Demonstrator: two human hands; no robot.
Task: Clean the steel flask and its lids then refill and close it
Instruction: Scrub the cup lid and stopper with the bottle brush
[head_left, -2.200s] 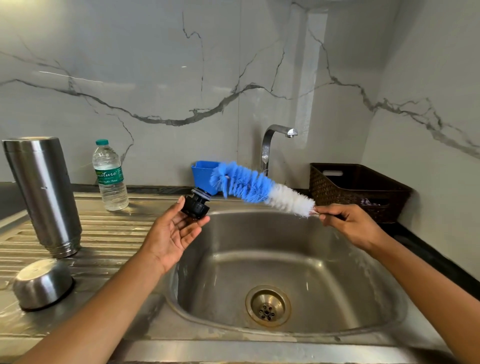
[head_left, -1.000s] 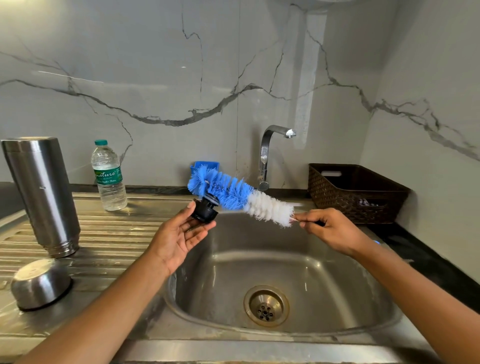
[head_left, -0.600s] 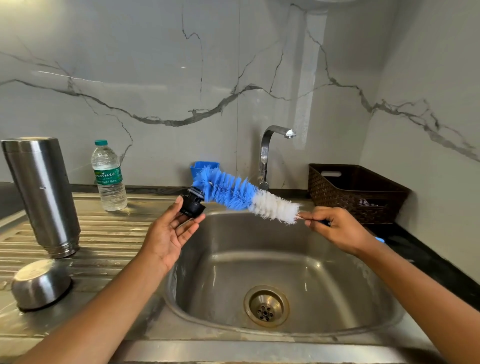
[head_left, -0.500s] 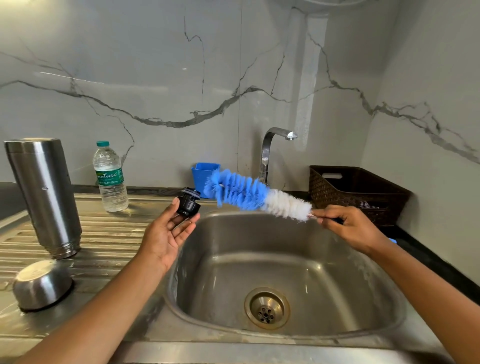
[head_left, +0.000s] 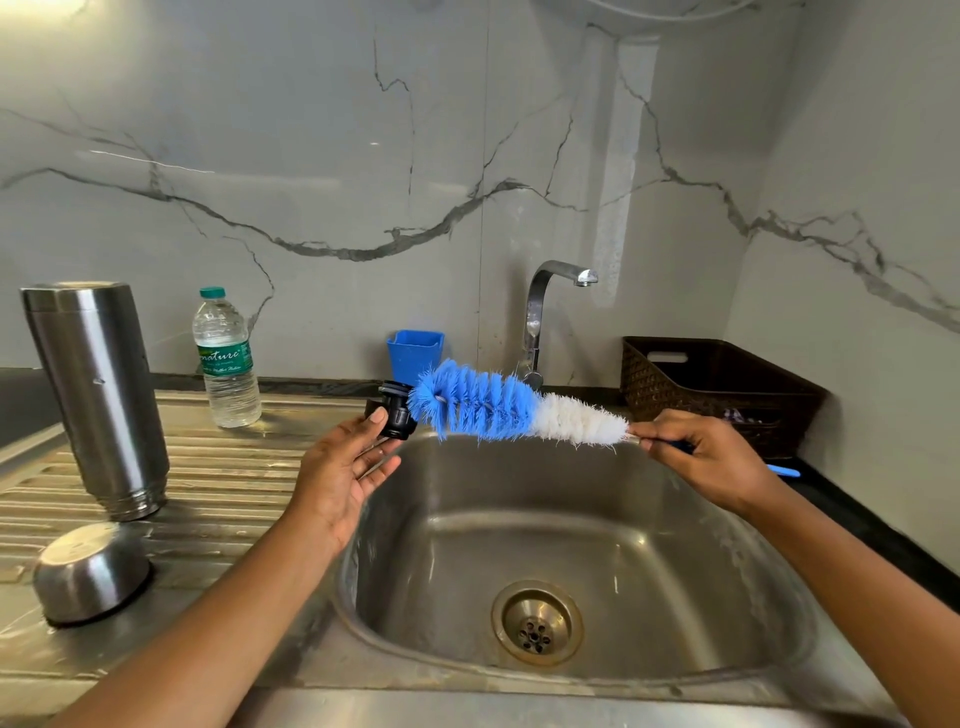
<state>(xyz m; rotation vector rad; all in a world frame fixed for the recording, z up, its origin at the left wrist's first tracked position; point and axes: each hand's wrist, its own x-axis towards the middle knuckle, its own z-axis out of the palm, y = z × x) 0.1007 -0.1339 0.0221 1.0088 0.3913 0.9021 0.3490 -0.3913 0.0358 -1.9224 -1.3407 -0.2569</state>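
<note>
Steel flask (head_left: 98, 400) inverted — black lid (head_left: 397, 410) held.

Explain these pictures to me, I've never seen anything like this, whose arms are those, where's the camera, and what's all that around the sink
There is no machine here. A person wears a wide camera on the head, so this single view looks down at their own two arms over a kitchen sink. The left hand pinches a small black lid at its fingertips. The right hand grips the handle of a blue and white brush, whose blue tip meets that lid. On the ribbed steel board to the left, a steel flask stands mouth down, with a rounded steel cap in front of it and a water bottle further back. By the wall sit a blue cup, the tap and a brown basket.
</note>
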